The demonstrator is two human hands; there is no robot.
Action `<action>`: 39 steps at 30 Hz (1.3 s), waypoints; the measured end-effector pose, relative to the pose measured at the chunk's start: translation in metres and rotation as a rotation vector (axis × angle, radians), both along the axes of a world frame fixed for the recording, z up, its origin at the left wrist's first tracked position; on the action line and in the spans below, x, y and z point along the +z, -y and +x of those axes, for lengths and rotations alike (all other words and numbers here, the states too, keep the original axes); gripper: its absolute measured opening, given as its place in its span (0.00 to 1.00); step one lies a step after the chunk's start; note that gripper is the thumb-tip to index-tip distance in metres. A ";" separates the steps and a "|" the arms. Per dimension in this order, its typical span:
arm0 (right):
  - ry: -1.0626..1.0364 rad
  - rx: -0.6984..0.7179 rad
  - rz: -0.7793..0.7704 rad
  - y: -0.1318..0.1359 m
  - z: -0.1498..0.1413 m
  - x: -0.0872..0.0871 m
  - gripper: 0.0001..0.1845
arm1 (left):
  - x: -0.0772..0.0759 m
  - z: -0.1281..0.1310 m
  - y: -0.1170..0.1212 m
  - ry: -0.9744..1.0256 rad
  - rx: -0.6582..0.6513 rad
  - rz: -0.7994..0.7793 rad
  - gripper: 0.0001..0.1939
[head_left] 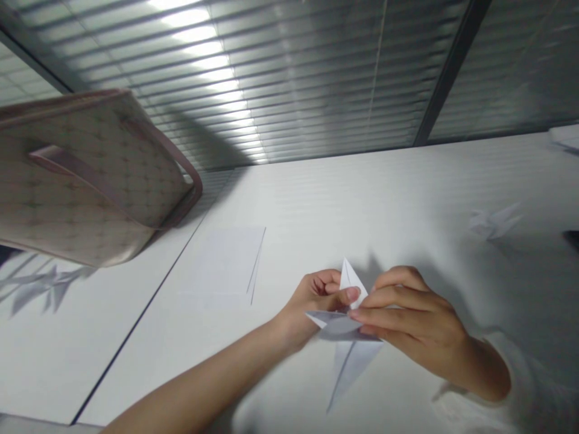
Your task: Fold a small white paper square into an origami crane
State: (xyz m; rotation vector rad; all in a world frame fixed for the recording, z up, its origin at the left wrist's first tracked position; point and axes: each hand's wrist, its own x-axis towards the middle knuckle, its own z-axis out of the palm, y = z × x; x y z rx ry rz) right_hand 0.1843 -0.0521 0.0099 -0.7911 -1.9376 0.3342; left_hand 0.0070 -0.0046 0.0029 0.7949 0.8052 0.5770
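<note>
White table [362,193], handbag [85,181], hands [314,301] [411,319] pinching folded paper [350,374].

Horizontal blinds [289,102] line the glass wall [506,72] behind a white table [362,181].

The tilted handbag [85,181] overhangs the view's left side, past a flat paper sheet [228,265]. White worktop [362,187] gives the left hand [312,301] and right hand [414,319] room forward, with a folded paper crane [495,222] beyond the right hand.

Bright light glares off the window blinds [271,90], the folded paper [348,367] casts a soft shadow on the table [362,181], and edges blur.
</note>
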 end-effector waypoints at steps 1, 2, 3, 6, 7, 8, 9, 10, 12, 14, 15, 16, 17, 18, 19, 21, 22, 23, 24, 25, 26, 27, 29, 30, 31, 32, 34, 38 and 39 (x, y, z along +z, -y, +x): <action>-0.010 0.009 0.004 0.000 -0.001 0.001 0.09 | 0.000 0.000 0.001 0.003 -0.002 -0.002 0.17; -0.018 0.015 0.004 0.001 -0.002 0.001 0.08 | 0.000 0.001 0.001 0.006 -0.005 -0.004 0.17; -0.024 0.015 -0.004 0.001 -0.003 0.001 0.07 | -0.001 0.001 0.002 0.006 -0.006 -0.005 0.17; -0.054 -0.015 -0.048 0.003 -0.006 0.001 0.07 | -0.001 0.002 0.002 -0.005 -0.004 -0.002 0.18; -0.064 -0.026 -0.060 0.004 -0.008 0.002 0.06 | -0.001 0.002 0.003 -0.009 -0.002 0.002 0.18; -0.072 -0.031 -0.067 0.004 -0.009 0.002 0.07 | -0.001 0.002 0.003 -0.010 -0.001 0.006 0.18; -0.080 -0.029 -0.070 0.005 -0.010 0.002 0.07 | -0.001 0.003 0.003 -0.010 -0.002 0.010 0.18; -0.083 -0.024 -0.070 0.006 -0.011 0.002 0.07 | -0.001 0.003 0.003 -0.008 -0.005 0.014 0.18; -0.085 -0.008 -0.068 0.006 -0.012 0.003 0.07 | -0.001 0.004 0.003 -0.002 -0.015 0.022 0.17; -0.086 -0.006 -0.063 0.006 -0.013 0.004 0.06 | -0.002 0.004 0.003 0.000 -0.026 0.029 0.17; -0.088 -0.008 -0.057 0.007 -0.014 0.005 0.06 | -0.002 0.004 0.003 -0.001 -0.032 0.034 0.17; -0.088 -0.008 -0.054 0.007 -0.014 0.005 0.06 | -0.003 0.004 0.003 -0.004 -0.036 0.041 0.17; -0.087 -0.004 -0.053 0.007 -0.014 0.005 0.06 | -0.003 0.004 0.003 -0.009 -0.039 0.049 0.17; -0.084 0.002 -0.053 0.007 -0.014 0.005 0.07 | -0.004 0.004 0.003 -0.014 -0.042 0.058 0.17; -0.081 0.009 -0.054 0.007 -0.014 0.005 0.07 | -0.004 0.004 0.003 -0.019 -0.044 0.066 0.17; -0.075 0.025 -0.066 0.008 -0.014 0.005 0.07 | -0.005 0.004 0.004 -0.028 -0.049 0.081 0.17; -0.073 0.032 -0.072 0.008 -0.014 0.005 0.07 | -0.006 0.004 0.004 -0.033 -0.053 0.087 0.17; -0.074 0.038 -0.075 0.008 -0.015 0.005 0.06 | -0.006 0.004 0.004 -0.038 -0.055 0.092 0.17; -0.075 0.045 -0.082 0.008 -0.015 0.006 0.06 | -0.007 0.005 0.005 -0.044 -0.057 0.098 0.17; -0.077 0.053 -0.087 0.008 -0.016 0.007 0.05 | -0.007 0.005 0.005 -0.049 -0.058 0.105 0.17; -0.081 0.058 -0.091 0.008 -0.017 0.008 0.05 | -0.008 0.005 0.005 -0.053 -0.057 0.113 0.17; -0.087 0.059 -0.089 0.008 -0.017 0.008 0.05 | -0.007 0.006 0.005 -0.056 -0.052 0.124 0.17; -0.097 0.038 -0.066 0.008 -0.017 0.010 0.05 | -0.005 0.006 0.003 -0.056 -0.035 0.143 0.17; -0.096 0.012 -0.041 0.008 -0.015 0.010 0.05 | -0.003 0.005 0.002 -0.052 -0.006 0.163 0.17; -0.083 -0.025 -0.010 0.007 -0.013 0.010 0.05 | 0.000 0.003 0.002 -0.061 0.047 0.213 0.18; -0.054 -0.075 0.021 0.007 -0.010 0.010 0.06 | 0.004 0.000 0.001 -0.079 0.108 0.277 0.19; 0.061 -0.187 0.088 0.006 -0.001 0.008 0.07 | 0.011 -0.007 0.002 -0.204 0.299 0.574 0.16; 0.381 -0.310 0.254 0.005 0.014 0.004 0.12 | 0.021 -0.015 0.012 -0.290 0.217 0.911 0.08; 0.434 -0.319 0.289 0.005 0.015 0.003 0.13 | 0.021 -0.015 0.015 -0.291 0.164 0.912 0.08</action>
